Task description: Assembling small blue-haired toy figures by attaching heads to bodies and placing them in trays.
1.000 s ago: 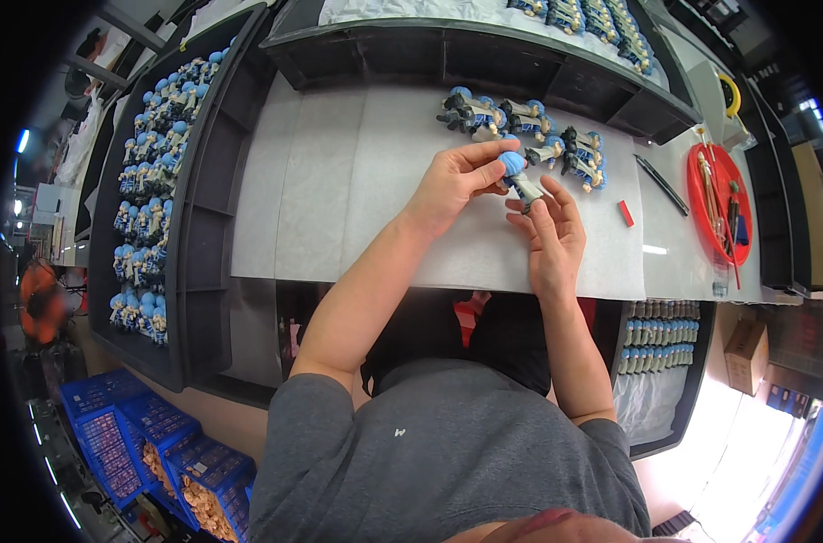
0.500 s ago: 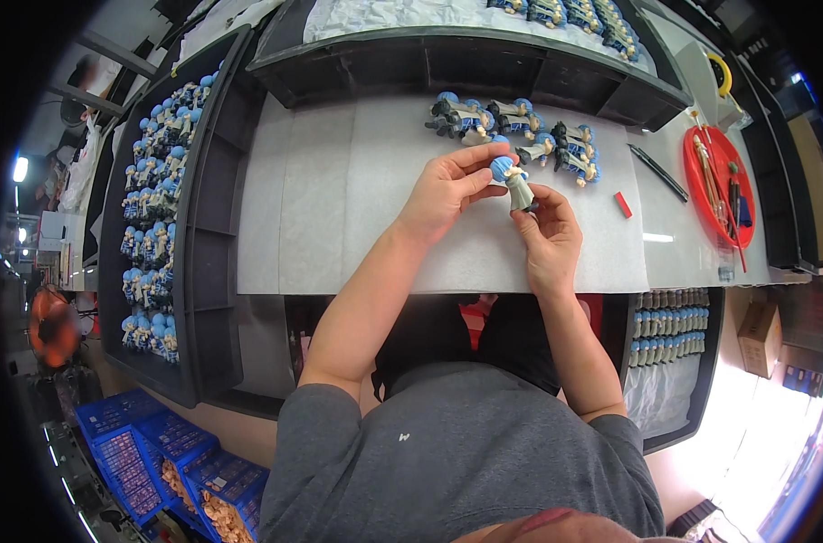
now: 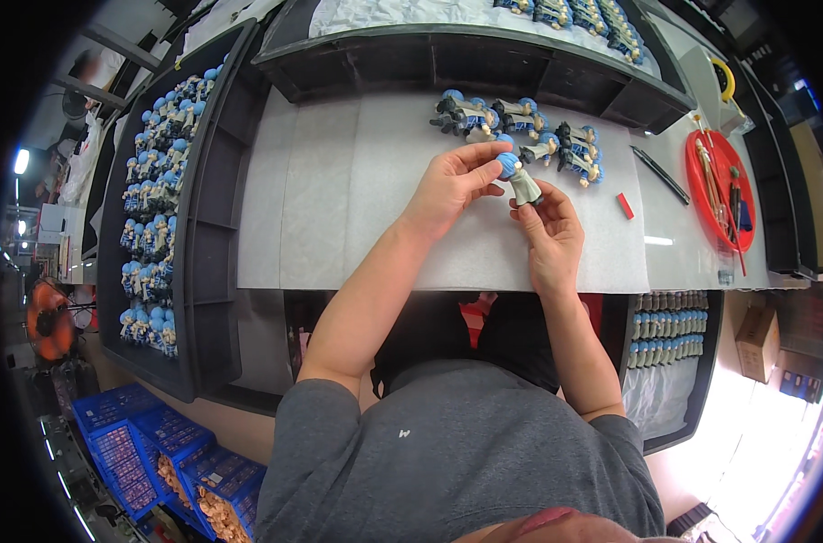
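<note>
Between my two hands, above the white sheet [image 3: 375,208], is a small figurine [image 3: 523,185] with blue hair and a pale grey-green robe. My left hand [image 3: 451,185] pinches it at the blue head, thumb and fingers closed. The fingers of my right hand [image 3: 554,228] are closed round the foot of the robe. It tilts, head toward upper left and base toward lower right. Just beyond my hands lies a loose group of similar blue-haired figurines [image 3: 520,118], several of them on their sides.
A black tray [image 3: 199,217] at the left holds many figurines; another black tray [image 3: 466,59] stands at the back. A red stick [image 3: 625,206], a black pen [image 3: 659,174] and a red dish [image 3: 704,204] of tools lie at right. A lower tray [image 3: 669,389] holds rows of figurines.
The figurine has tilted further, its base swinging toward the right. My right hand's fingers have shifted a little at its base, while my left hand keeps its pinch at the head.
</note>
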Tool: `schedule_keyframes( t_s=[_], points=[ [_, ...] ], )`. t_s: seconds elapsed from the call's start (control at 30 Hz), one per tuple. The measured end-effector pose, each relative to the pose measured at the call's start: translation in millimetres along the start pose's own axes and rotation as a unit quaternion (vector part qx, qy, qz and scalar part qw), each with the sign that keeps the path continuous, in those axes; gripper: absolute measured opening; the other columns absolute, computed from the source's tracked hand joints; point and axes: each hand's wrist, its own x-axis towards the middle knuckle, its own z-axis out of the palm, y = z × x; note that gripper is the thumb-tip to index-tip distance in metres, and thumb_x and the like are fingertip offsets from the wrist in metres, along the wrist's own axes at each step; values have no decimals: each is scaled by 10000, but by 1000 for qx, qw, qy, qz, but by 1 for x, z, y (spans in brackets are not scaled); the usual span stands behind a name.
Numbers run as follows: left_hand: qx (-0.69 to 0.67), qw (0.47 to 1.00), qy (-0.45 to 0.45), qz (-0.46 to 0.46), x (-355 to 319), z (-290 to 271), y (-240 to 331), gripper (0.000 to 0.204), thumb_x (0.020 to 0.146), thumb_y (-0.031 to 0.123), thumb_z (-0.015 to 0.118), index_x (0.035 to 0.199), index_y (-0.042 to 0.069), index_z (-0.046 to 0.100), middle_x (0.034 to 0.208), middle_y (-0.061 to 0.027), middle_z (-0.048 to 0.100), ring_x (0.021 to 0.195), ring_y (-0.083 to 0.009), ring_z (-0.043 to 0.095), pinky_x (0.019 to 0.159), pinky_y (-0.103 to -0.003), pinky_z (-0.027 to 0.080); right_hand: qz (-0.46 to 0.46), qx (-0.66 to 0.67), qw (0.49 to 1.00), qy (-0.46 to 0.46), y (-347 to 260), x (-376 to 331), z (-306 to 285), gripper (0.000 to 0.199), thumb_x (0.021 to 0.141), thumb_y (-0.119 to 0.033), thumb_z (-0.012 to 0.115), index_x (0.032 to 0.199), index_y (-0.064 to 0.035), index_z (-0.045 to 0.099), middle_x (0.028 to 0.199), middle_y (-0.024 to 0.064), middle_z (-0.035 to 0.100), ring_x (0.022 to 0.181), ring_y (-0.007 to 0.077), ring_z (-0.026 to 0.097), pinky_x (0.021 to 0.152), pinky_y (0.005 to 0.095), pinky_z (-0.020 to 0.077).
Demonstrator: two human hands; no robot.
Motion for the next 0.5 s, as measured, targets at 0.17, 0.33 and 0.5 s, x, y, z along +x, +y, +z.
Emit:
schedule_keyframes(
  t_s=[0.17, 0.33, 0.5],
  points=[
    [48, 999, -16, 0, 2, 4, -3, 306, 858, 86, 558, 1153, 15, 520, 1054, -98, 596, 921, -139, 579, 792, -264, 482, -99, -186, 978, 15, 1, -4, -4, 409, 788, 19, 587, 1175, 2, 456, 1091, 84, 524, 955, 172, 534, 793, 283, 460],
    [54, 998, 12, -32, -6, 6, -4, 321, 837, 50, 578, 1145, -19, 521, 995, -89, 604, 902, -149, 584, 811, -257, 489, -230, -470, 835, 170, -49, 17, -61, 373, 709, 33, 620, 1072, -18, 552, 1055, 147, 574, 1002, 265, 529, 781, 329, 455],
    [100, 991, -30, -83, 3, 11, -13, 324, 814, 28, 600, 1128, -25, 537, 994, -83, 602, 906, -142, 582, 819, -252, 479, -70, -562, 803, 187, -52, 29, -117, 210, 732, -7, 632, 942, 1, 626, 938, 133, 623, 822, 232, 603, 733, 291, 474]
  ],
)
